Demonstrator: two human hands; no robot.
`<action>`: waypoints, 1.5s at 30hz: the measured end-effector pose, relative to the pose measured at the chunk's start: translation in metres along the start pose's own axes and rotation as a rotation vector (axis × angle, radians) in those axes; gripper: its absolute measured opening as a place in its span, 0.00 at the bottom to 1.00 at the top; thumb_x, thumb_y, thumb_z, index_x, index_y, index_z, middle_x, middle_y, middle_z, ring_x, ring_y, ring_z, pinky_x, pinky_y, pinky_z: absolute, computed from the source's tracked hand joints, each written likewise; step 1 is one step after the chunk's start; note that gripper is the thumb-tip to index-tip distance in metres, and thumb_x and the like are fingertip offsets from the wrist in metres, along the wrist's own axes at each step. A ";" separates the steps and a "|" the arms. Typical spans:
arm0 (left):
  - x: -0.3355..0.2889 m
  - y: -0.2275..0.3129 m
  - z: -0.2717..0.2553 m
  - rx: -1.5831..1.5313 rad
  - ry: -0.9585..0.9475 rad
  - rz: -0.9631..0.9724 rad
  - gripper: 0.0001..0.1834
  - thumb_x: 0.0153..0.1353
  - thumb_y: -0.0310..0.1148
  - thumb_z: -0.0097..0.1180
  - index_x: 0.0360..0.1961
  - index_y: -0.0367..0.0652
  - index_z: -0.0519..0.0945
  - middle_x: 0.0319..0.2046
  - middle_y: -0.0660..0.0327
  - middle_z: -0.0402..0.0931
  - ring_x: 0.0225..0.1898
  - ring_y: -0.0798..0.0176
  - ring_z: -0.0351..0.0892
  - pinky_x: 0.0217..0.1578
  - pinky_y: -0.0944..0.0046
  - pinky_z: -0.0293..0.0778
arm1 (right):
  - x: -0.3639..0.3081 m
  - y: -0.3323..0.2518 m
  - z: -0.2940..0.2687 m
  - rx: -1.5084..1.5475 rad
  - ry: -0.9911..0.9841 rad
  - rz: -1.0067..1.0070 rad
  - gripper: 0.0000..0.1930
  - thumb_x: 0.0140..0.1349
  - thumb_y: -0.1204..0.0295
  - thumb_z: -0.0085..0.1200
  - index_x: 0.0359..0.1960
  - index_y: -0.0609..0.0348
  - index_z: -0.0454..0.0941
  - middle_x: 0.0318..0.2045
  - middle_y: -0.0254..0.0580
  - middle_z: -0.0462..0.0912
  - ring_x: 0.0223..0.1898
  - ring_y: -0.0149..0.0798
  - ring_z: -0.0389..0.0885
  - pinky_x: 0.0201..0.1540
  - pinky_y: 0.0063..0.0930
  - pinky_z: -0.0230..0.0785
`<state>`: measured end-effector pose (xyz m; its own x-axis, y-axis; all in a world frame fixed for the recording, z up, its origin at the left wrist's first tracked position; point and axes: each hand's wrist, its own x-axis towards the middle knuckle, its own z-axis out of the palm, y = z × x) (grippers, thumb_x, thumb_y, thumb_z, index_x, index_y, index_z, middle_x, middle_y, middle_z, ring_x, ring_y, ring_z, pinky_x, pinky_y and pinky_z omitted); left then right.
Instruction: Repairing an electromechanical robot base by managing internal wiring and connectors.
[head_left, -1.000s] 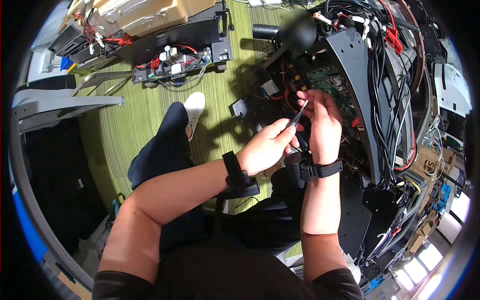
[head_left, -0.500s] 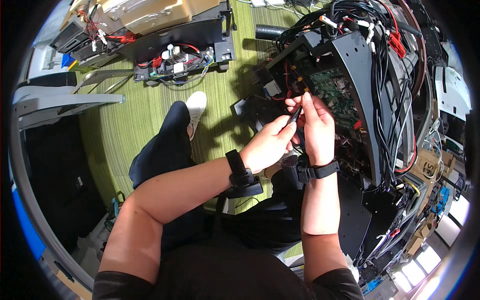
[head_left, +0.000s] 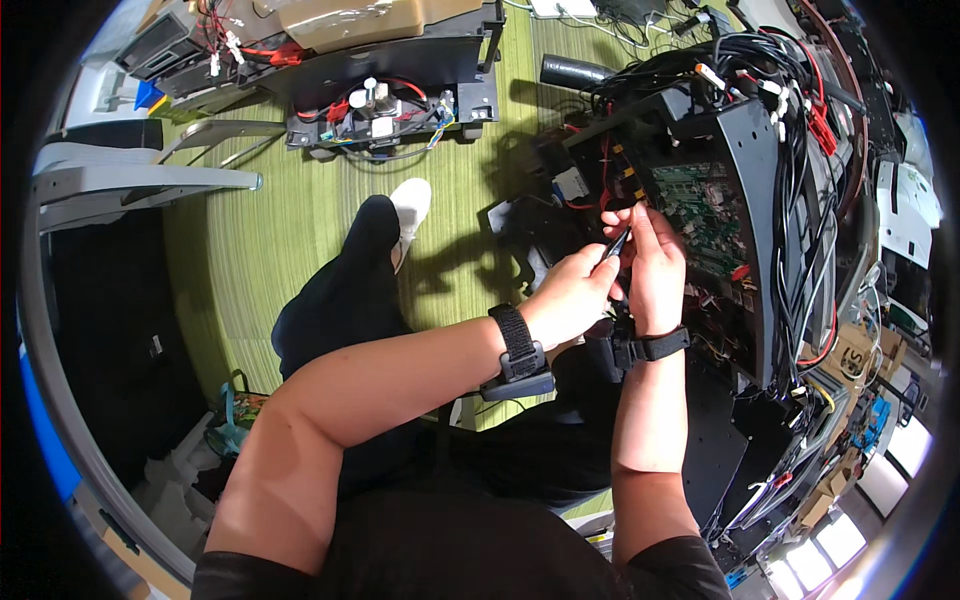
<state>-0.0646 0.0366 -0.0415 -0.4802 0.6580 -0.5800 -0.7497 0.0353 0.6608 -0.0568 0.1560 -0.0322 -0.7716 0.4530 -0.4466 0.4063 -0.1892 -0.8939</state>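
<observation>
Black casing (head_left: pixel 752 180), green circuit board (head_left: pixel 712 222) inside, left hand (head_left: pixel 572 296) holding dark tool (head_left: pixel 617 243)

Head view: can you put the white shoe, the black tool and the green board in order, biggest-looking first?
1. Green board, even with an edge covered
2. White shoe
3. Black tool, partly hidden, but what shows is smallest

Green striped carpet (head_left: pixel 350 225). Upper left: black machine base (head_left: pixel 400 68), tan block (head_left: pixel 350 18) on top. Top centre: 1 black tube (head_left: pixel 574 72). Far right: cardboard box (head_left: pixel 853 352), 1 white panel (head_left: pixel 908 212).
</observation>
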 end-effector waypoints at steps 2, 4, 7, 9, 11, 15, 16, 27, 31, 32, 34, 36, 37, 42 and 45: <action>0.001 -0.002 -0.001 -0.027 0.029 -0.025 0.12 0.68 0.37 0.39 0.41 0.41 0.70 0.26 0.67 0.71 0.24 0.76 0.65 0.27 0.75 0.66 | 0.004 0.005 -0.001 -0.003 -0.012 -0.006 0.11 0.67 0.67 0.43 0.35 0.62 0.74 0.33 0.41 0.81 0.32 0.27 0.76 0.35 0.18 0.69; 0.003 -0.007 -0.002 0.025 0.072 -0.012 0.12 0.68 0.37 0.39 0.41 0.40 0.70 0.25 0.68 0.71 0.24 0.76 0.65 0.26 0.74 0.66 | 0.007 0.012 0.000 0.001 -0.026 0.016 0.11 0.67 0.67 0.42 0.37 0.62 0.73 0.33 0.41 0.81 0.33 0.28 0.76 0.36 0.19 0.69; 0.003 -0.011 -0.005 0.126 0.157 -0.030 0.12 0.67 0.36 0.41 0.43 0.40 0.72 0.22 0.68 0.70 0.21 0.76 0.65 0.23 0.73 0.65 | 0.011 0.015 0.002 0.027 0.044 0.111 0.12 0.68 0.65 0.41 0.37 0.60 0.73 0.33 0.40 0.81 0.33 0.28 0.76 0.37 0.21 0.69; 0.001 -0.011 -0.002 0.151 0.197 -0.034 0.13 0.67 0.36 0.42 0.43 0.39 0.73 0.22 0.67 0.70 0.20 0.75 0.65 0.21 0.73 0.64 | 0.023 0.034 -0.011 0.038 0.081 0.080 0.12 0.68 0.64 0.40 0.37 0.59 0.72 0.34 0.38 0.81 0.31 0.28 0.75 0.34 0.21 0.67; -0.003 -0.012 -0.002 0.110 0.189 -0.011 0.14 0.67 0.36 0.41 0.44 0.38 0.74 0.23 0.67 0.71 0.21 0.75 0.65 0.21 0.72 0.63 | 0.032 0.050 -0.017 0.051 0.154 0.090 0.12 0.68 0.64 0.40 0.40 0.59 0.72 0.34 0.38 0.80 0.31 0.27 0.75 0.32 0.20 0.66; -0.004 -0.013 -0.001 0.081 0.170 0.015 0.14 0.68 0.36 0.40 0.45 0.38 0.73 0.23 0.67 0.70 0.22 0.76 0.65 0.22 0.73 0.63 | 0.038 0.061 -0.012 0.005 0.228 0.160 0.17 0.68 0.63 0.39 0.50 0.60 0.69 0.32 0.39 0.80 0.28 0.27 0.75 0.30 0.20 0.67; -0.006 -0.008 -0.002 0.049 0.157 -0.033 0.14 0.68 0.36 0.39 0.46 0.38 0.73 0.23 0.68 0.69 0.22 0.76 0.64 0.22 0.73 0.63 | 0.039 0.063 -0.009 0.007 0.239 0.162 0.17 0.68 0.62 0.39 0.51 0.60 0.69 0.32 0.40 0.80 0.27 0.28 0.75 0.30 0.21 0.67; 0.008 -0.004 -0.003 0.004 0.152 0.051 0.11 0.68 0.35 0.41 0.39 0.39 0.71 0.22 0.70 0.67 0.22 0.78 0.62 0.22 0.76 0.62 | 0.031 0.062 0.016 -0.095 0.224 0.103 0.24 0.66 0.65 0.46 0.59 0.62 0.56 0.26 0.37 0.77 0.25 0.28 0.73 0.30 0.21 0.68; 0.002 0.003 -0.003 -0.109 0.160 0.077 0.10 0.68 0.35 0.41 0.37 0.39 0.70 0.22 0.70 0.67 0.21 0.78 0.62 0.22 0.75 0.62 | 0.021 0.063 0.022 -0.293 0.061 0.201 0.37 0.64 0.67 0.47 0.67 0.62 0.37 0.24 0.38 0.76 0.22 0.28 0.70 0.23 0.22 0.66; 0.000 0.005 -0.003 -0.168 0.149 0.083 0.10 0.68 0.35 0.41 0.38 0.39 0.70 0.22 0.69 0.67 0.21 0.78 0.62 0.22 0.75 0.62 | 0.021 0.071 0.017 -0.275 0.007 0.139 0.41 0.63 0.68 0.48 0.67 0.61 0.31 0.21 0.37 0.74 0.19 0.27 0.68 0.19 0.24 0.63; 0.000 -0.001 -0.004 -0.098 0.150 0.066 0.10 0.68 0.34 0.41 0.38 0.39 0.70 0.22 0.69 0.67 0.21 0.78 0.62 0.22 0.75 0.62 | 0.020 0.068 0.010 -0.360 -0.051 0.174 0.44 0.62 0.65 0.50 0.67 0.57 0.29 0.21 0.38 0.76 0.20 0.28 0.70 0.22 0.24 0.65; -0.004 -0.003 -0.004 -0.058 0.130 0.052 0.10 0.68 0.35 0.40 0.39 0.40 0.70 0.23 0.69 0.67 0.21 0.77 0.63 0.22 0.75 0.63 | 0.022 0.065 0.007 -0.541 -0.112 0.189 0.46 0.62 0.64 0.51 0.67 0.53 0.25 0.20 0.40 0.77 0.20 0.29 0.72 0.24 0.24 0.67; -0.004 -0.005 0.000 -0.060 0.117 0.054 0.10 0.68 0.35 0.40 0.39 0.40 0.70 0.23 0.69 0.67 0.21 0.77 0.63 0.22 0.75 0.63 | 0.026 0.069 0.002 -0.546 -0.100 0.186 0.46 0.62 0.64 0.51 0.67 0.53 0.25 0.20 0.40 0.77 0.20 0.29 0.72 0.24 0.24 0.67; -0.008 -0.020 0.003 0.009 0.108 0.084 0.10 0.68 0.35 0.40 0.38 0.40 0.70 0.24 0.69 0.67 0.22 0.77 0.63 0.24 0.76 0.64 | 0.031 0.086 0.007 -0.661 -0.091 0.234 0.45 0.62 0.68 0.49 0.66 0.56 0.23 0.15 0.37 0.75 0.16 0.28 0.70 0.20 0.23 0.65; -0.009 -0.010 0.002 -0.044 0.103 0.074 0.10 0.68 0.35 0.40 0.37 0.40 0.70 0.23 0.69 0.67 0.23 0.77 0.63 0.25 0.76 0.64 | 0.020 0.079 0.011 -0.492 0.002 0.140 0.42 0.62 0.67 0.49 0.68 0.52 0.29 0.18 0.37 0.76 0.18 0.27 0.70 0.22 0.21 0.63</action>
<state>-0.0523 0.0316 -0.0418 -0.5772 0.5772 -0.5777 -0.7286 -0.0446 0.6835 -0.0460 0.1403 -0.1122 -0.6924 0.4548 -0.5601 0.6884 0.1841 -0.7016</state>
